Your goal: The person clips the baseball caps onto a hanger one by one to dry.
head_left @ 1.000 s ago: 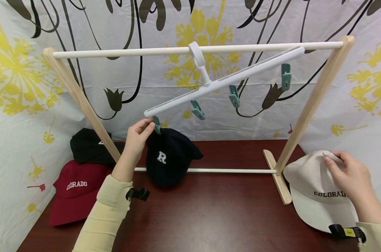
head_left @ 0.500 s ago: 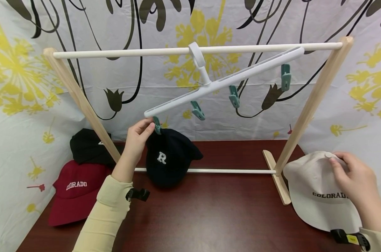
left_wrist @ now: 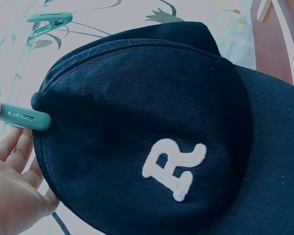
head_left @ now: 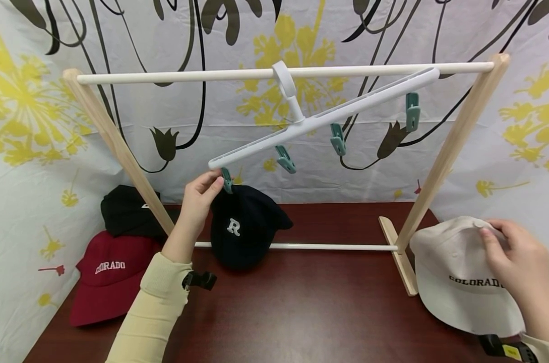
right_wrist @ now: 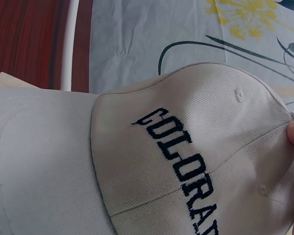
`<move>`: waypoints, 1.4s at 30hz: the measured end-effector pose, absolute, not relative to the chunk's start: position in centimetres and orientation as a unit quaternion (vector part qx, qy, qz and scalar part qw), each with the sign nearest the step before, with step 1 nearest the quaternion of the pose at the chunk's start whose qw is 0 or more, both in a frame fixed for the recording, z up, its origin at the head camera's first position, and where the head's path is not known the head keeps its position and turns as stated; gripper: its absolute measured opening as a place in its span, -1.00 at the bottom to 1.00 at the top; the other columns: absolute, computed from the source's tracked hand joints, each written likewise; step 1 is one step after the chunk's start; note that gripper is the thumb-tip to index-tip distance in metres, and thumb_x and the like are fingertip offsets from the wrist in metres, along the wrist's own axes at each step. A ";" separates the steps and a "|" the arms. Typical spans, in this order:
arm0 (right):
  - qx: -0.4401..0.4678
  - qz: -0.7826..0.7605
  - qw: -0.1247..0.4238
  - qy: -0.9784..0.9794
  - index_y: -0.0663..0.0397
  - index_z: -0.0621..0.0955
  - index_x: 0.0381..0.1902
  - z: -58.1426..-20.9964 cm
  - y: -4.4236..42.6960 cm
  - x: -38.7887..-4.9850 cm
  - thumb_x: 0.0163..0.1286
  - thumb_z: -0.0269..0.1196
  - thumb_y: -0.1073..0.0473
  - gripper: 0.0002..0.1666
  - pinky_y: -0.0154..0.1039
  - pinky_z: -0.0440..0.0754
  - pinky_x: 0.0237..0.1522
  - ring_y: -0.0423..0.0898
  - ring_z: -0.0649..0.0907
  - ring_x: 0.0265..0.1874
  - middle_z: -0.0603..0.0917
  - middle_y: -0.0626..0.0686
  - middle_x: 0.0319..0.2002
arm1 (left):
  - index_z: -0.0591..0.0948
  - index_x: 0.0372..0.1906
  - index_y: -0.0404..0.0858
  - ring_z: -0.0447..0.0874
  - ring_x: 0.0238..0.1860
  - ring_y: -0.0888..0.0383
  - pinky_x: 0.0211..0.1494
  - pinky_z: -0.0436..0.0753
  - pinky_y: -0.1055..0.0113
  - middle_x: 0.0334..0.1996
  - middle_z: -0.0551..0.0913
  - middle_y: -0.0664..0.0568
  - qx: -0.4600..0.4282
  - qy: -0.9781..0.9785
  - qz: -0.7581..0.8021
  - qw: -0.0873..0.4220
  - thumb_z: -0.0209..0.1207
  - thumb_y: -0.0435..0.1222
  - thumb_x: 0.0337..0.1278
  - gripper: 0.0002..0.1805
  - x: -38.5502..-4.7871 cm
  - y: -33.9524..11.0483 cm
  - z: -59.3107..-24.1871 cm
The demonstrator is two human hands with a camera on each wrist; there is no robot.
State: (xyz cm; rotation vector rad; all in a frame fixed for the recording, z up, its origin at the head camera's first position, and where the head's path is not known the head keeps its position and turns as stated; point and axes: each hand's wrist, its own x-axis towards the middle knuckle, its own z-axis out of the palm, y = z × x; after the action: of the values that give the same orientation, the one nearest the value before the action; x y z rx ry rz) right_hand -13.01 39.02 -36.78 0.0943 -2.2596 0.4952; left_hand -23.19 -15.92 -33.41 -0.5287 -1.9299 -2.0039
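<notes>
Slightly farther out from the rack (head_left: 455,143) than in the earlier frame, the right hand (head_left: 519,252) and the beige cap (head_left: 455,267) shift together, while the left hand (head_left: 195,199) shows no clear change. The right fingers are clamped on the beige cap's crown beside its button, with the lettering and brim below them. The left thumb and fingers come together on a green clip (head_left: 227,180); the navy cap (head_left: 251,227) appears to hang just beyond their tips, and the low end of the white hanger (head_left: 319,118) sits just above them. I cannot tell how firmly the clip bites. To do this well, the left fingers should seat it squarely beside the navy cap's button and ease off slowly; the right should pinch lightly, sparing the crown creases.
</notes>
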 end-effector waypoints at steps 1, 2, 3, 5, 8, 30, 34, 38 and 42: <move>0.039 0.195 0.406 -0.892 0.46 0.54 -0.19 -36.7 38.9 -12.9 0.38 0.12 0.31 -0.78 -0.59 0.09 -0.06 0.33 0.49 -0.25 0.56 0.42 -0.24 | 0.52 0.06 -0.56 0.54 0.02 0.13 0.16 0.42 0.25 -0.19 0.70 0.08 -0.184 -0.673 -0.700 0.153 0.10 -0.34 0.35 -0.65 -23.2 -15.9 -33.4; 0.042 0.193 0.410 -0.891 0.47 0.54 -0.20 -36.6 38.9 -12.8 0.38 0.12 0.31 -0.78 -0.62 0.07 -0.06 0.33 0.49 -0.26 0.56 0.42 -0.25 | 0.52 0.06 -0.56 0.54 0.02 0.13 0.16 0.42 0.25 -0.18 0.70 0.02 -0.184 -0.673 -0.700 0.153 0.11 -0.33 0.35 -0.64 -23.2 -15.9 -33.4; 0.044 0.190 0.413 -0.890 0.47 0.54 -0.20 -36.5 38.8 -12.8 0.38 0.12 0.31 -0.77 -0.62 0.07 -0.07 0.33 0.49 -0.27 0.56 0.42 -0.25 | 0.52 0.07 -0.56 0.54 0.02 0.13 0.16 0.42 0.25 -0.18 0.70 0.03 -0.184 -0.673 -0.700 0.154 0.11 -0.33 0.35 -0.64 -23.1 -15.9 -33.4; 0.052 0.184 0.417 -0.889 0.47 0.54 -0.21 -36.3 38.6 -12.6 0.38 0.12 0.30 -0.77 -0.61 0.08 -0.09 0.33 0.49 -0.29 0.56 0.42 -0.26 | 0.51 0.07 -0.56 0.54 0.02 0.12 0.17 0.41 0.25 -0.18 0.70 0.04 -0.185 -0.673 -0.700 0.152 0.10 -0.32 0.35 -0.63 -23.2 -15.9 -33.3; 0.062 0.174 0.421 -0.888 0.47 0.55 -0.23 -36.1 38.5 -12.5 0.37 0.14 0.30 -0.77 -0.48 0.18 -0.17 0.30 0.48 -0.34 0.57 0.42 -0.29 | 0.50 0.08 -0.57 0.54 0.02 0.12 0.17 0.41 0.24 -0.19 0.70 0.10 -0.185 -0.674 -0.699 0.152 0.10 -0.31 0.36 -0.61 -23.2 -15.8 -33.3; 0.147 0.190 0.467 -0.851 0.43 0.59 -0.32 -35.2 36.0 -12.0 0.43 0.07 -0.09 -0.42 -0.61 0.15 -0.12 -0.04 0.43 -0.37 0.59 0.30 -0.39 | 0.51 0.09 -0.55 0.54 0.03 0.14 0.18 0.42 0.27 -0.18 0.69 0.14 -0.159 -0.684 -0.695 0.155 0.10 -0.33 0.35 -0.63 -23.1 -15.7 -32.8; 0.162 0.199 0.454 -0.853 0.41 0.60 -0.32 -35.5 35.4 -12.0 0.42 0.10 -0.03 -0.49 -0.59 0.18 -0.14 -0.14 0.45 -0.36 0.60 0.28 -0.39 | 0.50 0.11 -0.55 0.52 0.04 0.16 0.19 0.41 0.26 -0.14 0.66 0.12 -0.147 -0.688 -0.693 0.158 0.10 -0.34 0.35 -0.62 -23.2 -15.8 -32.8; 0.180 0.219 0.446 -0.849 0.39 0.61 -0.32 -35.7 34.7 -12.2 0.40 0.12 -0.03 -0.51 -0.58 0.20 -0.15 -0.37 0.40 -0.31 0.58 0.24 -0.40 | 0.50 0.12 -0.54 0.50 0.04 0.17 0.19 0.40 0.24 -0.02 0.61 -0.06 -0.137 -0.699 -0.683 0.163 0.10 -0.34 0.35 -0.62 -23.5 -15.8 -32.7; 0.194 0.228 0.442 -0.846 0.38 0.62 -0.30 -35.9 34.2 -12.4 0.41 0.10 -0.07 -0.47 -0.56 0.20 -0.16 -0.42 0.38 -0.30 0.58 0.21 -0.41 | 0.50 0.15 -0.50 0.49 0.04 0.18 0.20 0.40 0.23 0.09 0.54 -0.21 -0.131 -0.710 -0.672 0.164 0.09 -0.32 0.36 -0.61 -23.8 -15.9 -32.7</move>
State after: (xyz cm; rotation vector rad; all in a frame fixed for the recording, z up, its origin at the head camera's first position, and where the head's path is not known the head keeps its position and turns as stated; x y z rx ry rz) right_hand -12.40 34.16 -35.89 0.4809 -2.0978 0.5653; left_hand -23.80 -15.90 -32.68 -0.3739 -2.0242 -1.9148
